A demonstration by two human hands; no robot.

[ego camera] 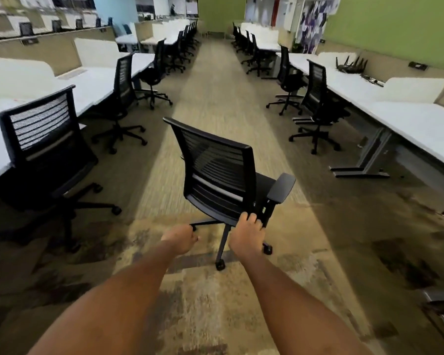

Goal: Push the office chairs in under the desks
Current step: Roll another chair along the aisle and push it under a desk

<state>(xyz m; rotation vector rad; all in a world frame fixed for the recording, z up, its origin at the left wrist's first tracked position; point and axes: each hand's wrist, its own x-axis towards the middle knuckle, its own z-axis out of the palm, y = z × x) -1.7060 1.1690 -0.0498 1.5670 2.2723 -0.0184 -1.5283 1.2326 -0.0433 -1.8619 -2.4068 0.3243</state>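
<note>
A black mesh-backed office chair (223, 175) stands in the middle of the carpeted aisle, leaning to the right, its back toward me and its seat facing the right-hand desks. My right hand (248, 233) grips the lower rim of its backrest, just beside the armrest post. Fingers curled, my left hand (181, 238) hovers low by the chair's base with nothing visibly in it. White desks run along the left (95, 83) and along the right (408, 119) of the aisle.
Other black chairs sit at the left desks, the nearest (44, 139) close to my left, with more further along (123, 98). Two chairs (318, 103) stand at the right desks. Grey desk legs (369, 160) reach into the floor on the right. The aisle runs on ahead.
</note>
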